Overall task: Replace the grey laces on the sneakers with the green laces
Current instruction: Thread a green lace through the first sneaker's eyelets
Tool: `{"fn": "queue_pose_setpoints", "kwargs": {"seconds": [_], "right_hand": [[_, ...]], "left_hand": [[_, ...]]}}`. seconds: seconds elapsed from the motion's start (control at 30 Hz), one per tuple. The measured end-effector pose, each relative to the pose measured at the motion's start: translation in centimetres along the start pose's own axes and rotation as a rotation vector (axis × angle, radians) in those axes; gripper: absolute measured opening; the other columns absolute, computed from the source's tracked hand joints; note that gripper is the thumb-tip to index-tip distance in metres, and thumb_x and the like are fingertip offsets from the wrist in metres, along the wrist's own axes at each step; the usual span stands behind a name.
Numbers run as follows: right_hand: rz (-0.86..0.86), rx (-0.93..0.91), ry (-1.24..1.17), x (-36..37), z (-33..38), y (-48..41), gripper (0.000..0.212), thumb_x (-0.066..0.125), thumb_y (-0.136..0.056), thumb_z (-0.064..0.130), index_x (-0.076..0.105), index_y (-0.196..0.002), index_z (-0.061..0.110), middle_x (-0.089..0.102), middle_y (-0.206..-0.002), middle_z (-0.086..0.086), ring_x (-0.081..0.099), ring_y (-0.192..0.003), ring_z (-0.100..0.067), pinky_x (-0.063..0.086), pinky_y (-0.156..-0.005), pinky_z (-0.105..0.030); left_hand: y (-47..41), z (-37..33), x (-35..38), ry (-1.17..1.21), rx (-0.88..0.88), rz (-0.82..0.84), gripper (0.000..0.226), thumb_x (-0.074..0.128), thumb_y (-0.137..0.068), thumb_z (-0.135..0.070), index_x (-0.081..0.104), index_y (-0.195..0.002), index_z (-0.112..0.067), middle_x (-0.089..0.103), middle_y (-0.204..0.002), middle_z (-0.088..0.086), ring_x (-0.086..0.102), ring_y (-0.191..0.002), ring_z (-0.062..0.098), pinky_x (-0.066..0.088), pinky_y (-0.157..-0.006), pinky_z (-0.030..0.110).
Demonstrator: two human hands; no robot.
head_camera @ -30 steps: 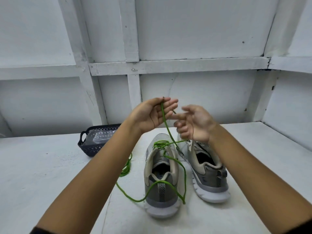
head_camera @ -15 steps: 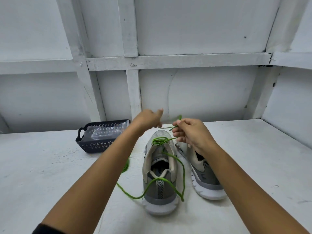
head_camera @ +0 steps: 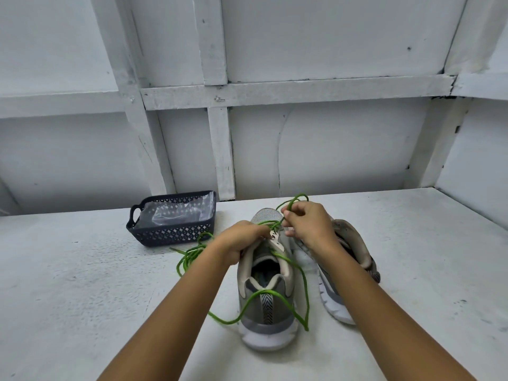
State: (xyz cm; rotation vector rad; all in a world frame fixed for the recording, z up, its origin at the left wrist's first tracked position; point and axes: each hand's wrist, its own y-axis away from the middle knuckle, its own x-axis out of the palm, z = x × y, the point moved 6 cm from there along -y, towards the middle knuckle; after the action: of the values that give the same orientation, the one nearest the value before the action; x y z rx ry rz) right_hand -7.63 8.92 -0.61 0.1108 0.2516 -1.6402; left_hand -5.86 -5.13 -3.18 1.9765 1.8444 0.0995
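The left hand (head_camera: 242, 242) curls tight on the upper of the grey sneaker (head_camera: 265, 314); the right hand (head_camera: 309, 225) pinches the green lace (head_camera: 298, 270) above its toe, slack looping over the heel.

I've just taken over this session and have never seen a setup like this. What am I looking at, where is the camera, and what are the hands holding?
There is no machine here: a person works with bare hands. The single camera sits on their head and looks forward and down. On the white table are two grey sneakers and a dark basket with clear plastic inside. The left hand grips the middle sneaker at its lacing. The right hand pinches the green lace, which trails over the heel. The second sneaker sits beside it.
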Motion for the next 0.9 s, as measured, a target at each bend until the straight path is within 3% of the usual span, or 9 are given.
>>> {"fn": "queue_pose_setpoints", "kwargs": {"seconds": [0.1, 0.2, 0.37, 0.53, 0.73, 0.9], "right_hand": [[-0.006, -0.021, 0.075, 0.6, -0.4, 0.0, 0.027, 0.053, -0.091, 0.000, 0.058, -0.071, 0.018, 0.061, -0.068, -0.003, 0.061, -0.066, -0.017, 0.057, -0.067, -0.034], [-0.024, -0.037, 0.131, 0.9, -0.7, 0.3, 0.028, 0.054, -0.089, -0.002, 0.056, -0.070, 0.018, 0.061, -0.067, -0.003, 0.063, -0.063, -0.019, 0.058, -0.072, -0.042], [-0.060, -0.074, 0.124, 0.8, -0.7, 0.5, 0.015, 0.054, -0.088, -0.003, 0.062, -0.081, 0.008, 0.062, -0.070, -0.005, 0.066, -0.067, -0.020, 0.058, -0.071, -0.040], [-0.042, -0.085, 0.102, 0.9, -0.6, 0.6, 0.018, 0.054, -0.089, -0.003, 0.060, -0.078, 0.010, 0.061, -0.065, -0.002, 0.061, -0.060, -0.009, 0.057, -0.064, -0.027], [-0.026, -0.088, 0.123, 0.9, -0.7, 0.7, 0.028, 0.057, -0.088, -0.001, 0.059, -0.070, 0.020, 0.063, -0.065, 0.000, 0.064, -0.064, -0.017, 0.058, -0.071, -0.035], [-0.037, -0.137, 0.211, 1.0, -0.3, 0.9, 0.016, 0.059, -0.086, 0.000, 0.065, -0.079, 0.014, 0.065, -0.070, -0.003, 0.064, -0.067, -0.020, 0.056, -0.075, -0.039]], "left_hand": [[-0.4, 1.1, 0.0, 0.209, -0.023, 0.006, 0.010, 0.055, -0.080, 0.002, 0.058, -0.075, -0.006, 0.054, -0.070, 0.014, 0.050, -0.061, 0.024, 0.043, -0.062, 0.029], [-0.9, 1.5, 0.1, 0.300, -0.022, -0.010, 0.018, 0.051, -0.078, 0.007, 0.063, -0.077, -0.007, 0.058, -0.070, 0.011, 0.052, -0.064, 0.023, 0.044, -0.065, 0.029], [-0.7, 1.4, 0.3, 0.355, -0.021, 0.014, 0.023, 0.048, -0.078, 0.009, 0.063, -0.075, -0.008, 0.059, -0.066, 0.010, 0.053, -0.062, 0.022, 0.045, -0.063, 0.029], [-0.6, 1.5, 0.3, 0.371, -0.006, 0.022, 0.022, 0.048, -0.080, 0.008, 0.063, -0.078, -0.007, 0.059, -0.072, 0.011, 0.054, -0.064, 0.022, 0.046, -0.064, 0.029], [-0.4, 1.4, 0.4, 0.392, 0.013, 0.003, 0.019, 0.051, -0.083, 0.008, 0.062, -0.078, -0.006, 0.058, -0.072, 0.010, 0.053, -0.063, 0.020, 0.046, -0.063, 0.028], [-0.5, 1.3, 0.4, 0.375, 0.039, -0.020, 0.015, 0.053, -0.082, 0.007, 0.061, -0.078, -0.005, 0.057, -0.079, 0.011, 0.053, -0.067, 0.020, 0.045, -0.064, 0.027]]}}
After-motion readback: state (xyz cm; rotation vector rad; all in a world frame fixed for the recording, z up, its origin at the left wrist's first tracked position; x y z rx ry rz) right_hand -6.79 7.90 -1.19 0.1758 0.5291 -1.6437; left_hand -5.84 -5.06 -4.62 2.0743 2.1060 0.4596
